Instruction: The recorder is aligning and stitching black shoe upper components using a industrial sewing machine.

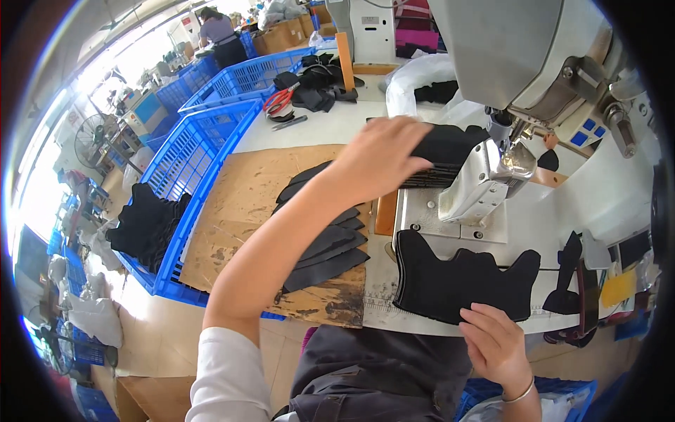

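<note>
Ruler markings (380, 299) on the white tabletop (383, 271), beside stacked black pieces (464, 281)

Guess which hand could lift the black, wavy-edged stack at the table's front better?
Probably the right hand: its fingertips are at that flat, black, wavy-edged stack. The left hand is farther off, by another black stack.

The left hand (380, 156) is over the left end of the far black pile (450, 144), by a big white machine (503, 35). The right hand (496, 344) touches the near edge of the near black pile (467, 281). A blue basket (184, 239) stands on the left.
</note>
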The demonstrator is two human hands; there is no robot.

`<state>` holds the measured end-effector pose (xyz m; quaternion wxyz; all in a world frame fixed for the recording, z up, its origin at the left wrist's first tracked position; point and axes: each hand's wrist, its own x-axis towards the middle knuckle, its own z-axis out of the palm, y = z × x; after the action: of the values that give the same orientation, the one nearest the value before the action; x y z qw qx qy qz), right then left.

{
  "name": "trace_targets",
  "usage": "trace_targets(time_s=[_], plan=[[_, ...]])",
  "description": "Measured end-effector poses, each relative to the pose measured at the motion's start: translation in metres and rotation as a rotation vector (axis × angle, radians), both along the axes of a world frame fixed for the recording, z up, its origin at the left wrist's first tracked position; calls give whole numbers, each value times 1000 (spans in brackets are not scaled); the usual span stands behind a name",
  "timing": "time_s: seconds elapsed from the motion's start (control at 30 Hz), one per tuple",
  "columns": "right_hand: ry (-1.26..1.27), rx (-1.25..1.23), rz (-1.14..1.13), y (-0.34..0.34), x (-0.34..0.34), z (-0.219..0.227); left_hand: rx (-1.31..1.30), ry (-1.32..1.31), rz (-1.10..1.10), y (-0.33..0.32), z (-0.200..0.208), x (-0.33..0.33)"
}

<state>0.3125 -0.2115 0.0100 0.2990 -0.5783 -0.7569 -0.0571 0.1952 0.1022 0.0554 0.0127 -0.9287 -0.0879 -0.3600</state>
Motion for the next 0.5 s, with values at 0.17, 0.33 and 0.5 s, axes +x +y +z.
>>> trace_targets(time_s=[0.17,0.33,0.5], plan=[[47,-19,73,17,11,9,-541,516,111,1,-15,-93],[-3,-3,187,52,2,26,-649,634,69,9,-45,-110],[3,-14,251,92,-17,22,-630,643,7,17,-50,-112]])
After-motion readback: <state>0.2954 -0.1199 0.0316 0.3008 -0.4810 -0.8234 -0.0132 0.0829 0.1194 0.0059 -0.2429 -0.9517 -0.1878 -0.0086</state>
